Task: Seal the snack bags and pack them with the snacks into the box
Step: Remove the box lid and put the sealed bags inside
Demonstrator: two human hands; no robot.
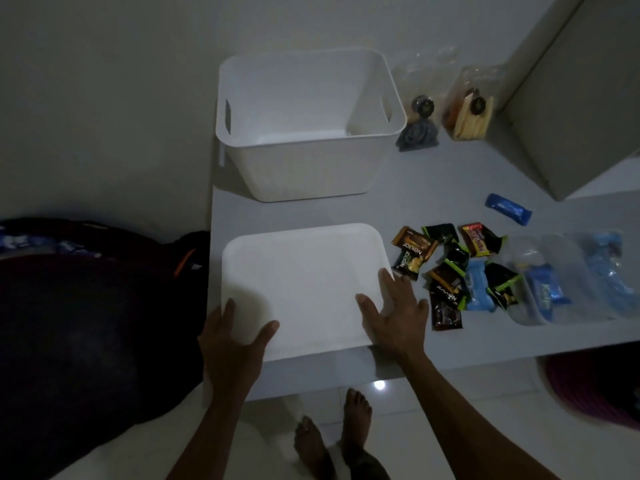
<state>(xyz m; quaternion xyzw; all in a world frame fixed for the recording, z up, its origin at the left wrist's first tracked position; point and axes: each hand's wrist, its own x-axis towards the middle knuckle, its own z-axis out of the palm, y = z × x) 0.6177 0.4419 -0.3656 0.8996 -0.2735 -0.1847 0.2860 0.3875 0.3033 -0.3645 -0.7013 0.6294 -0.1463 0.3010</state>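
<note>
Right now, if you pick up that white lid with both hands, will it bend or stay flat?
The white lid probably stays flat: it looks like moulded plastic with a raised rim. It is likely light, being thin and wide. Its smooth surface may feel slippery under the left hand and right hand, which lie flat on it, so a grip at the edges seems safer.

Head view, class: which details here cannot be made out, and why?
- Clear bags, right: contents blurred; sealed or open, cannot tell.
- Two far bags: dim, too small to identify the contents.
- White box: near wall hides part of its floor.
- Lid: both hands cover its near corners.
</note>
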